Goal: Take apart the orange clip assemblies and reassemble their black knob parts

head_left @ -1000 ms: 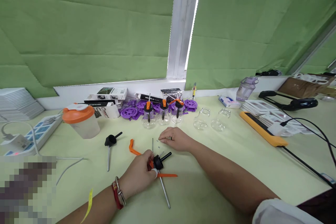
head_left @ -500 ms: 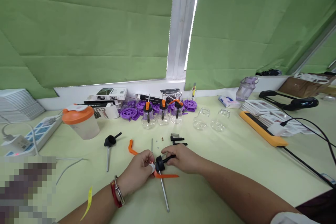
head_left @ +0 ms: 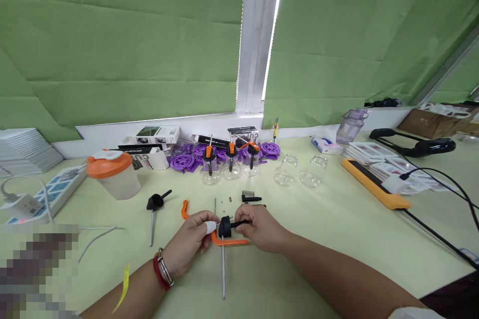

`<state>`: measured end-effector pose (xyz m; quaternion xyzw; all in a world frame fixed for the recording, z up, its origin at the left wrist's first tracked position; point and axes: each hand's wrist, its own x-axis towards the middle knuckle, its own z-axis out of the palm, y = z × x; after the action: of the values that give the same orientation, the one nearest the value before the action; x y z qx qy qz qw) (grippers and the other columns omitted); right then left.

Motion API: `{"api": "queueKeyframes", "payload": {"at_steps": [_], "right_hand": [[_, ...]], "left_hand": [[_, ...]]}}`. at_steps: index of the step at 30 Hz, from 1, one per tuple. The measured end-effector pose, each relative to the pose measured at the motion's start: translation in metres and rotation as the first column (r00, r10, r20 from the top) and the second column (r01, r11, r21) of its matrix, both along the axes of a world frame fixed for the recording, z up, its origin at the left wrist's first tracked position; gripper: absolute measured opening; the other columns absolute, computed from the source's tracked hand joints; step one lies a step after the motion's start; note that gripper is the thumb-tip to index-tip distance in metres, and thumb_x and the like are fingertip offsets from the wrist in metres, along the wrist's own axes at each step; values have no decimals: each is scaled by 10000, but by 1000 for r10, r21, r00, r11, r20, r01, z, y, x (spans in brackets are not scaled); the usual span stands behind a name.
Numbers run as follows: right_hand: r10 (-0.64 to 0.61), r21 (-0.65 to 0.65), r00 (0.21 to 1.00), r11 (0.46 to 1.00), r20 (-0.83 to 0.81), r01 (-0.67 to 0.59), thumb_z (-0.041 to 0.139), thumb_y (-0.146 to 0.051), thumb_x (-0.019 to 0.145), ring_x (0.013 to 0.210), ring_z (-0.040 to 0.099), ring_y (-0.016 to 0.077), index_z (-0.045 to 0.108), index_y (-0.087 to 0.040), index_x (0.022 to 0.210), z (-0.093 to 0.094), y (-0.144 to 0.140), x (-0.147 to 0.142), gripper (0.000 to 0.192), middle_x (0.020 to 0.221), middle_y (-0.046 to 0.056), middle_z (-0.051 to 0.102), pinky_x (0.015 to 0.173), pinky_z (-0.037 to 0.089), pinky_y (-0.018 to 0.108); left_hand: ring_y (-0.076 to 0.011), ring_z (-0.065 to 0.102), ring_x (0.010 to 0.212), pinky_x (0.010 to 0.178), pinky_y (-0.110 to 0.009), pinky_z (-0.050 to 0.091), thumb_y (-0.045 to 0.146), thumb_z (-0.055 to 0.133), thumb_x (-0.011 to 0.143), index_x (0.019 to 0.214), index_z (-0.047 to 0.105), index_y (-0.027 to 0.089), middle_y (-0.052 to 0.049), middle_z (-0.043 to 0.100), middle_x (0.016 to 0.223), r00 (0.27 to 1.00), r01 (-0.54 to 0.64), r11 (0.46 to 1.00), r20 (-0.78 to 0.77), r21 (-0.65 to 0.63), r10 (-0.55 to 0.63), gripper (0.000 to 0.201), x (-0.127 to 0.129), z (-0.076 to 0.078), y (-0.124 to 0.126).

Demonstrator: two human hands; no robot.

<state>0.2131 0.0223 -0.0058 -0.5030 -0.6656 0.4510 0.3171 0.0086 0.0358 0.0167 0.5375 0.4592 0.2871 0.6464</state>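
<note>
Swung upright since, metal tube (head_left: 223, 271) points toward hands' owner (lengthwise).

A pale yellow-green table (head_left: 337, 239) fills the lower half of the frame. At left lie a power strip (head_left: 41, 194) and an orange-lidded cup (head_left: 112, 172). Along the far edge sit boxes (head_left: 157, 134), purple discs (head_left: 183, 162) and glass bottles (head_left: 286, 169). An orange bar (head_left: 374, 184) lies at right.

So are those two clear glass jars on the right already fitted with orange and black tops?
No, the two clear glass jars stand open, with no tops.
</note>
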Motion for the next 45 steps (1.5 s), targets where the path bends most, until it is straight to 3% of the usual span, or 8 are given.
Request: {"api": "queueKeyframes", "payload": {"at_steps": [6, 12, 21, 27, 30, 34, 38, 45], "right_hand": [[-48, 14, 999, 999, -18, 48, 526, -200, 741, 501, 417, 85, 525, -208, 811, -2, 0, -3, 71, 616, -43, 498, 477, 338, 198], [-68, -32, 995, 997, -76, 65, 527, -152, 719, 643, 562, 129, 549, -203, 851, -3, 4, 1, 143, 749, -1, 615, 563, 422, 233], [-45, -117, 981, 993, -191, 23, 599, -99, 643, 805, 641, 181, 592, -177, 841, -3, 6, 2, 213, 839, 25, 682, 717, 476, 302], [-77, -297, 916, 954, -394, -48, 734, -215, 579, 706, 642, 157, 598, -145, 847, -2, 9, 6, 309, 761, 34, 679, 678, 487, 291], [-110, -345, 897, 937, -429, -50, 721, -326, 626, 565, 600, 122, 604, -122, 807, 3, 10, 7, 296, 640, 29, 655, 590, 468, 266], [-121, -388, 885, 919, -449, -71, 742, -288, 589, 500, 564, 113, 593, -119, 734, 4, 12, 8, 268, 573, 7, 616, 534, 438, 252], [-85, -357, 922, 932, -378, -61, 681, -221, 625, 522, 545, 106, 592, -127, 681, 4, 11, 11, 141, 568, -9, 581, 562, 436, 252], [121, -120, 992, 986, 42, -115, 546, -149, 699, 573, 500, 100, 581, -160, 696, 7, 6, 12, 37, 656, -3, 566, 526, 385, 215]], "left_hand": [[-96, 506, 641, 538, -215, 424, 346, 653, 667, 942, 484, 198, -2, 532, 847, 995, -39, 997, 92, 69, 32, 355, 4, 5, -4], [-116, 558, 662, 688, -316, 473, 346, 659, 654, 849, 517, 172, 5, 585, 792, 983, -164, 984, 92, 76, 157, 298, 6, -2, -2], [-110, 543, 624, 671, -295, 449, 251, 674, 641, 813, 631, 160, 13, 623, 730, 978, -190, 982, 88, 17, 188, 199, 3, -1, -1], [-132, 572, 663, 706, -293, 463, 250, 686, 631, 822, 645, 146, -19, 656, 763, 970, -231, 973, 72, -11, 231, 222, 2, -5, -1], [-150, 595, 682, 707, -301, 476, 237, 687, 622, 807, 641, 145, -30, 658, 774, 965, -234, 971, 105, -57, 239, 212, 2, -7, -2], [-167, 605, 702, 688, -303, 485, 228, 680, 619, 799, 647, 136, -56, 671, 796, 969, -173, 978, 155, -117, 190, 206, 4, -4, -5], [-163, 593, 683, 674, -290, 476, 213, 668, 614, 793, 671, 129, -54, 678, 742, 986, -126, 985, 92, -118, 137, 198, 5, 0, -10], [-145, 575, 649, 662, -273, 457, 260, 678, 619, 853, 665, 126, -41, 674, 730, 984, -179, 980, 3, -89, 180, 270, 6, -4, -12]]}}
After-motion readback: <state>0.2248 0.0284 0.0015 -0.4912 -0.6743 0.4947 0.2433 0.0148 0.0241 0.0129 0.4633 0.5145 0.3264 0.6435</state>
